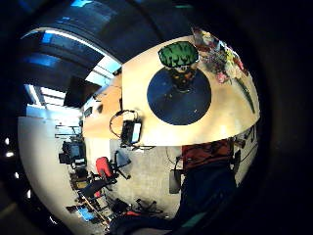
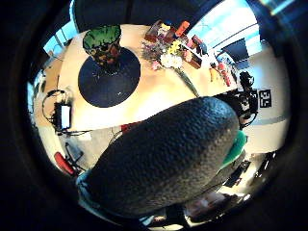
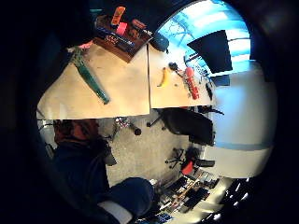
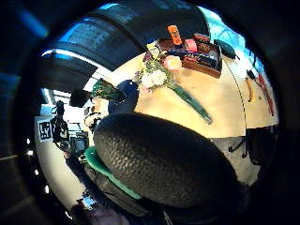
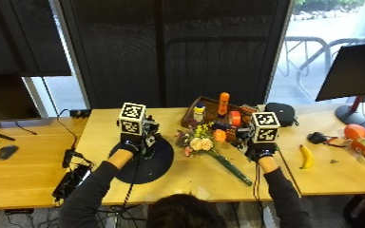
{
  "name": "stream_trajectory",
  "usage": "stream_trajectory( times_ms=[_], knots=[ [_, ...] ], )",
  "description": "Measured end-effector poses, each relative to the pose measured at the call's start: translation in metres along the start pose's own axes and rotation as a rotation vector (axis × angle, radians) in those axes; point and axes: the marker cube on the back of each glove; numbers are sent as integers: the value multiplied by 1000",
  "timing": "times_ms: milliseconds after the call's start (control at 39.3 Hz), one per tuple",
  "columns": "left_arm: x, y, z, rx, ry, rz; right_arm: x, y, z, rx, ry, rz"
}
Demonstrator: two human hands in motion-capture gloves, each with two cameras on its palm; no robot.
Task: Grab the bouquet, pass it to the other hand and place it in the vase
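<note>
The bouquet [image 5: 203,145] is lying flat mid-table, blooms pointing to 10 o'clock, green stem trailing to 4. The green vase [image 1: 179,58] is standing upright on a dark round mat [image 5: 160,164].

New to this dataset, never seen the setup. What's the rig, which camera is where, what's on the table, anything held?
No machine: a person at a table wears black gloves with cameras on each palm. Four round pictures look out from the palms; the fifth looks down from behind the head. On the table lie a bouquet, a green vase on a dark round mat, a tray of bottles and a banana. The left hand and right hand hover above; nothing is held.
</note>
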Motion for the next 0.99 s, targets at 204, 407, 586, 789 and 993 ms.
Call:
stream_trajectory(
  times_ms=[204, 407, 586, 789, 993],
  knots=[
    [2, 3, 2, -2, 24, 12, -8, -5, 5, -8, -25, -25],
    [-4, 6, 17, -40, 31, 19, -13, -12, 2, -5, -44, -34],
    [-12, 11, 22, 0, 66, 12, -11, -14, -10, -37, -51, 11],
    [-11, 13, 16, 19, 38, 62, -7, -21, -18, -125, -130, 83],
    [-20, 20, 3, 80, 37, 83, 9, -33, 7, -237, -189, 240]
  ],
)
